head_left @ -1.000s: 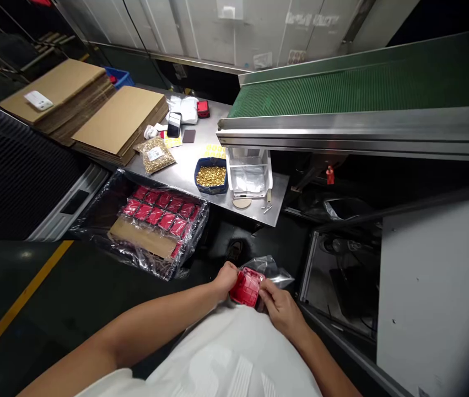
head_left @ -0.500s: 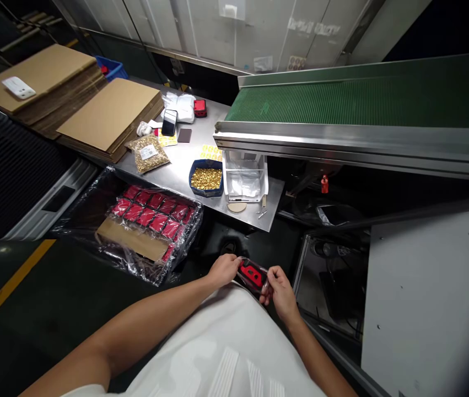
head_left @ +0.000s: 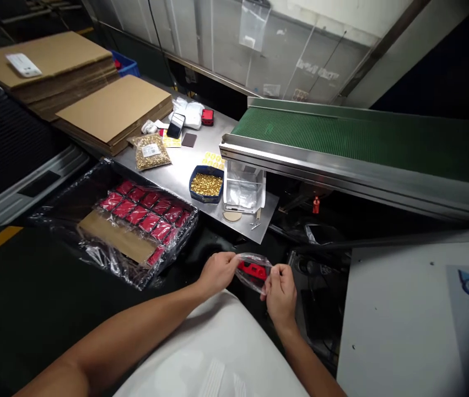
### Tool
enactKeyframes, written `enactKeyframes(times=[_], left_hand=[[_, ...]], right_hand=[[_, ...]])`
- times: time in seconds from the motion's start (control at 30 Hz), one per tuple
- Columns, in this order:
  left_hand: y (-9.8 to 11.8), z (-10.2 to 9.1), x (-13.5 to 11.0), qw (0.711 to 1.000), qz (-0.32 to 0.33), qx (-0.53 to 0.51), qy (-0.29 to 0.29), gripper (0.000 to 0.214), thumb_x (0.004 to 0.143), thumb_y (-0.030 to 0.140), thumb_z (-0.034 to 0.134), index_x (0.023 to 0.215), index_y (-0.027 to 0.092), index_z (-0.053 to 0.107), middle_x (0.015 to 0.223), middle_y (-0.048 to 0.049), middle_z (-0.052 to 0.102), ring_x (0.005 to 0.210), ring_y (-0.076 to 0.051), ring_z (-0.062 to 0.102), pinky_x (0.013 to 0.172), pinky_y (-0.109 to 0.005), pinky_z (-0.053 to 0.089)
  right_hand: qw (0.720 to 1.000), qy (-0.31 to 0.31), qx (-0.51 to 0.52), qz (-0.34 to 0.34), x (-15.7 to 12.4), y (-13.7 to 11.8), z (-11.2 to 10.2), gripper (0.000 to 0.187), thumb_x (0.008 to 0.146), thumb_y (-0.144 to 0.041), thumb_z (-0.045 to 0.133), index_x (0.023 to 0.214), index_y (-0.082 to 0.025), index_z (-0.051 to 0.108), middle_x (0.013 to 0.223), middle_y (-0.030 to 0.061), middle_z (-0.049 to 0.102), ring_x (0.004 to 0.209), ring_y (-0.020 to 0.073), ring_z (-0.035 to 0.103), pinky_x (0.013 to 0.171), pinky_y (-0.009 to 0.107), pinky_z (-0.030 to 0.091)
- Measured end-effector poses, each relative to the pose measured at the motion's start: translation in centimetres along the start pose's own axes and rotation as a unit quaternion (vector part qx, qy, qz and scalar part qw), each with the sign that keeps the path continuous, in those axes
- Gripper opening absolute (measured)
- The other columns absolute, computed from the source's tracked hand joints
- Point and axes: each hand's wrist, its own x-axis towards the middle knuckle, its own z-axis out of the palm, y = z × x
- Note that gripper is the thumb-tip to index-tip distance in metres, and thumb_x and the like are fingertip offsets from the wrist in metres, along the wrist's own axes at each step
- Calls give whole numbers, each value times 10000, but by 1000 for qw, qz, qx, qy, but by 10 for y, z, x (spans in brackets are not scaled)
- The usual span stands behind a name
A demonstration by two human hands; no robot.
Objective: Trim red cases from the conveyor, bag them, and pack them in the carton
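A small red plastic part [head_left: 252, 270] sits inside a clear plastic bag [head_left: 254, 263] held in front of my body. My left hand [head_left: 216, 271] pinches the bag's left end. My right hand [head_left: 280, 289] pinches its right end, so the bag is stretched between the two. Below and to the left, a plastic-lined box [head_left: 110, 220] holds rows of bagged red parts [head_left: 147, 207] and a piece of cardboard.
A steel table [head_left: 184, 160] carries a blue tray of brass pieces [head_left: 206, 183], a clear bin [head_left: 243, 190], a bag of brass pieces [head_left: 150, 153], a phone [head_left: 175, 125] and cardboard stacks [head_left: 114, 113]. A green conveyor [head_left: 362, 140] runs on the right. A white panel [head_left: 416, 314] lies at lower right.
The red part went from being held bare beside the bag to sitting inside it. Both hands rose slightly and now pinch the bag's two ends. The view tilted upward.
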Motion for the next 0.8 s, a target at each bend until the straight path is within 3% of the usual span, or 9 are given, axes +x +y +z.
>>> enactKeyframes(times=[0.2,0.37,0.5,0.57,0.63,0.73,0.8], left_hand=[[6,-13,2,989,6,-140,-44,439,858,487,492,547,184,429,493,48,386,490,-107,349,499,-267,214],[1,-27,3,956,7,-275,-104,465,758,602,608,623,173,490,548,33,502,500,-97,440,486,-228,296],[-18,-18,9,923,-89,-362,-99,574,732,741,525,656,175,472,552,23,502,430,-86,430,412,-209,242],[-25,-10,12,898,-150,-397,-116,663,674,832,483,734,172,507,592,2,537,430,-123,484,387,-217,283],[-27,-8,15,856,-188,-452,-168,818,645,916,360,845,152,570,673,-54,605,503,-194,581,409,-273,390],[-26,-18,24,735,-169,-611,-242,954,667,939,216,970,136,634,828,-117,677,696,-251,656,598,-371,517],[-27,-33,29,660,-122,-697,-253,952,700,919,216,1018,133,651,925,-132,697,797,-256,658,725,-383,518]], right_hand=[[995,-25,89,21,8,-28,0,325,910,-540,480,822,-231,429,526,-91,410,377,82,379,330,200,379],[986,-49,154,26,21,-51,4,317,901,-510,523,803,-229,414,518,-95,390,391,71,351,340,182,361],[992,-93,85,-21,26,-71,18,295,922,-498,495,824,-227,431,510,-88,406,402,76,363,362,187,362],[988,-138,18,-65,25,-80,28,265,944,-470,465,846,-225,445,520,-77,430,418,83,397,384,192,366],[970,-208,-45,-118,23,-87,38,216,963,-418,441,875,-222,459,554,-62,469,452,89,441,425,198,386],[919,-318,-115,-202,25,-94,52,140,967,-337,441,899,-220,477,598,-48,500,495,92,470,481,203,401],[887,-370,-142,-238,29,-96,60,120,965,-305,439,886,-223,477,611,-46,495,512,94,467,502,206,393]])
